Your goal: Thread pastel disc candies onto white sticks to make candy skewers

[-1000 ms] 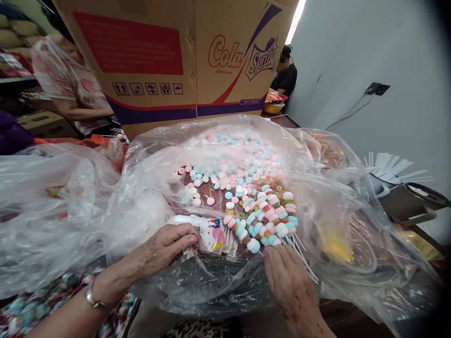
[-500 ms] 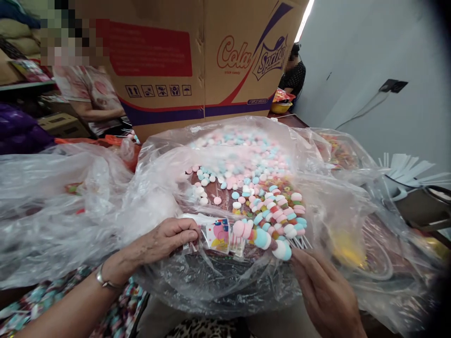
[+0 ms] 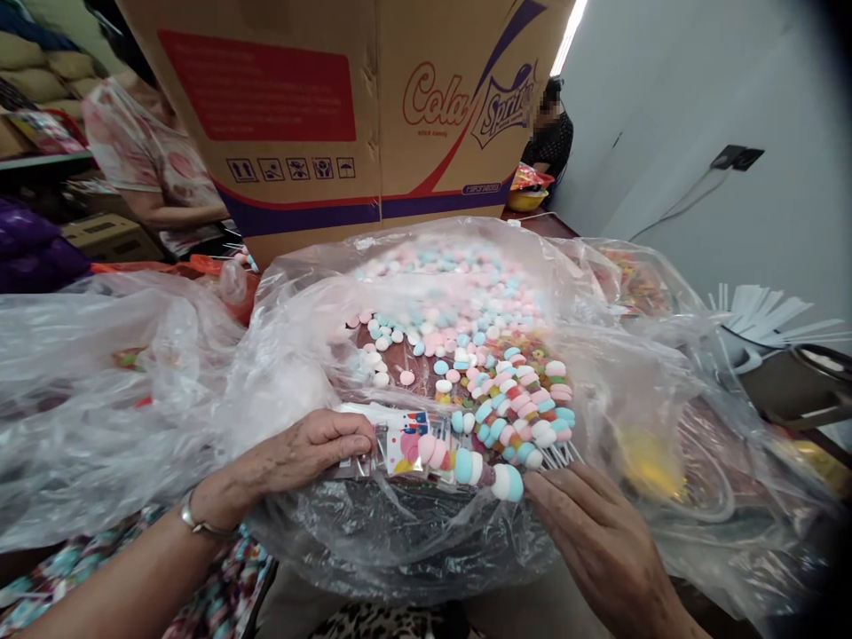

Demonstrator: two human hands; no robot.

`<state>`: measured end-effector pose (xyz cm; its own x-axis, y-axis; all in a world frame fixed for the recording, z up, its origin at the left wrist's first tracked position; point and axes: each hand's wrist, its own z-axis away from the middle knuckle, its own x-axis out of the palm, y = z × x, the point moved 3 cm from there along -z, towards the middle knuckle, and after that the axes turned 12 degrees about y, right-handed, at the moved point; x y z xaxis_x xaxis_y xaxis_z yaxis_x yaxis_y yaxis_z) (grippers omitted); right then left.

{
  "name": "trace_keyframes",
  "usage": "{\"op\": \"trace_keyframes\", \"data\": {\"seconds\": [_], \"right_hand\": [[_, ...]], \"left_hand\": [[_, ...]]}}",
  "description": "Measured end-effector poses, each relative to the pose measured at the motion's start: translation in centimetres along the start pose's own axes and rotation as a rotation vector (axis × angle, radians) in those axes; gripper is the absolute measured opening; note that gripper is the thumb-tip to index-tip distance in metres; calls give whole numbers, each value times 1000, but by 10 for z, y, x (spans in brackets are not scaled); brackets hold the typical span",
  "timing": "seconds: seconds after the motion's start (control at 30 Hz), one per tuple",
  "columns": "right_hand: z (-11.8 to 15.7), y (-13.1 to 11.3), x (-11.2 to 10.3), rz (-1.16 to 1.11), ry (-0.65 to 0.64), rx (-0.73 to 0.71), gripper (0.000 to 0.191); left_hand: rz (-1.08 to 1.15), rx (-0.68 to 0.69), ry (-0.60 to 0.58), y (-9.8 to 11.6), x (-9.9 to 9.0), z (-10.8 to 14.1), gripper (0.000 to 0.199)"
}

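Note:
With closed fingers, my left hand (image 3: 319,448) pinches the edge of a clear candy bag (image 3: 404,451) printed with pink, yellow and blue shapes. My right hand (image 3: 589,519) is closed at the base of a candy skewer (image 3: 469,466) of pink, white and blue marshmallow-like pieces; its stick is hidden by my fingers. The skewer points left, its pink tip overlapping the bag; whether it is inside the bag's mouth I cannot tell. Just behind lies a pile of finished skewers (image 3: 525,404), white sticks toward my right hand. Loose pastel candies (image 3: 453,293) spread beyond them.
A large cardboard box (image 3: 299,106) stands behind the plastic sheeting (image 3: 280,311). White sticks (image 3: 765,315) fan out of a container at right. Wrapped candies (image 3: 59,555) lie low at left. One person (image 3: 156,169) sits at back left, another (image 3: 556,133) behind the box.
My right hand has moved left with the skewer, bringing its pink tip over the bag. My left hand stays on the bag. The view has shifted slightly.

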<state>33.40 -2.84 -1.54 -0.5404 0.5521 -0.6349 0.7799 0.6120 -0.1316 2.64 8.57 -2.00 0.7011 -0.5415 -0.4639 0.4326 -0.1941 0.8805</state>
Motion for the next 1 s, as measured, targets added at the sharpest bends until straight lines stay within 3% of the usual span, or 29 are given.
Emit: {"op": "trace_keyframes", "data": {"seconds": [0.27, 0.53, 0.83, 1.0], "right_hand": [[-5, 5, -1, -9, -23, -11, 23], [-15, 0, -3, 3, -15, -101, 22], [-20, 0, 5, -105, -81, 79, 25], [-21, 1, 6, -123, -62, 86, 23]], "left_hand": [[73, 26, -35, 1, -1, -1, 29], [-73, 72, -111, 3, 3, -3, 34], [-72, 78, -127, 8, 4, -5, 34], [-49, 67, -125, 4, 1, -6, 33]]}}
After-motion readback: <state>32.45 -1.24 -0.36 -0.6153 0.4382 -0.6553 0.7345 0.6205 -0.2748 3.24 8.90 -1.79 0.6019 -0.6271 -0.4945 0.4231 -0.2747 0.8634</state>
